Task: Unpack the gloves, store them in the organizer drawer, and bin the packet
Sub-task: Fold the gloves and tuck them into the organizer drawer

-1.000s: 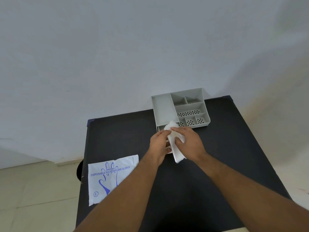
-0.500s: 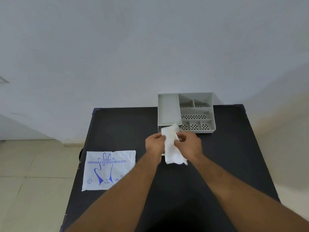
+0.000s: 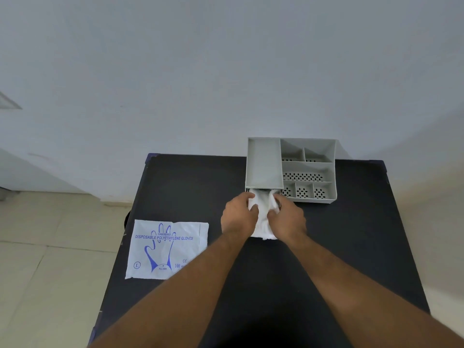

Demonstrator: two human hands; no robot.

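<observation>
- The empty packet (image 3: pixel 167 249), white with blue glove print, lies flat at the left edge of the black surface (image 3: pixel 351 247), overhanging it slightly.
- The left hand (image 3: pixel 238 214) pinches the left side of the white gloves (image 3: pixel 262 222).
- The right hand (image 3: pixel 286 217) grips their right side; the bundle's far end sits at the drawer opening.
- The grey organizer (image 3: pixel 291 169) stands at the surface's far edge, beside the wall (image 3: pixel 200 71).
</observation>
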